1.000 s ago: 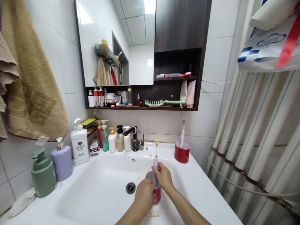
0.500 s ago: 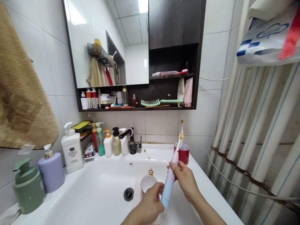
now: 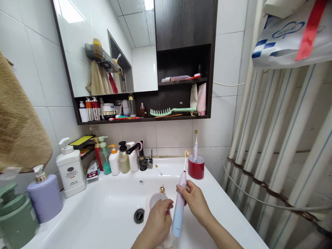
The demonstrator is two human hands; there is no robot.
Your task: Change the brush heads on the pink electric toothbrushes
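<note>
My right hand (image 3: 194, 200) grips an electric toothbrush (image 3: 179, 205) with a pink-to-blue handle. The brush stands nearly upright over the sink, its yellowish bristles at the top. Just left of its handle is my left hand (image 3: 158, 219), fingers loosely bent and apart, with nothing visible in them. Behind those fingers a white cup (image 3: 155, 197) with a reddish rim is partly hidden in the sink (image 3: 114, 214). A red cup (image 3: 196, 169) on the sink's back right corner holds a second electric toothbrush (image 3: 195, 152).
A black faucet (image 3: 142, 159) rises at the back, beside a loose brush head (image 3: 158, 170). Several pump bottles line the left rim, including a purple one (image 3: 45, 197). Above is a mirror cabinet (image 3: 145, 121) with an open shelf. White pipes (image 3: 275, 138) stand at right.
My left hand has come away from the lower end of the toothbrush, leaving it in my right hand. The toothbrush has shifted slightly left and stands more upright. The view has turned slightly right.
</note>
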